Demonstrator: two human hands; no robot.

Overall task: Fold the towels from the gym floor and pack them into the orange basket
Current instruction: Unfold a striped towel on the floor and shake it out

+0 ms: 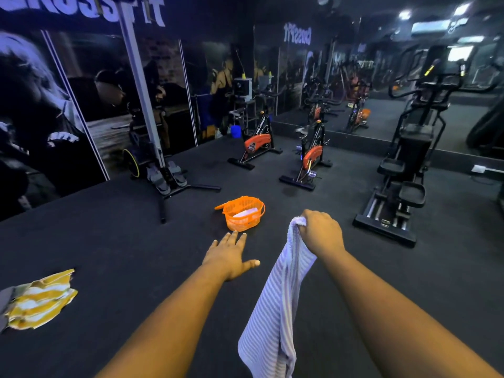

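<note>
My right hand [321,231] is shut on the top corner of a pale lilac ribbed towel [275,304], which hangs straight down in front of me. To its left my left hand [230,256] is stretched forward, fingers spread, holding nothing. Just beyond both hands the orange basket [243,214] stands on the dark floor with a white folded towel [247,213] inside and its lid tipped open at the left. A crumpled yellow and white striped towel [41,298] lies on the floor at the far left.
A rowing machine frame [161,165] stands at the back left. Two orange spin bikes [257,144] [311,156] are behind the basket. A black stepper machine [403,181] is at the right, before a mirrored wall.
</note>
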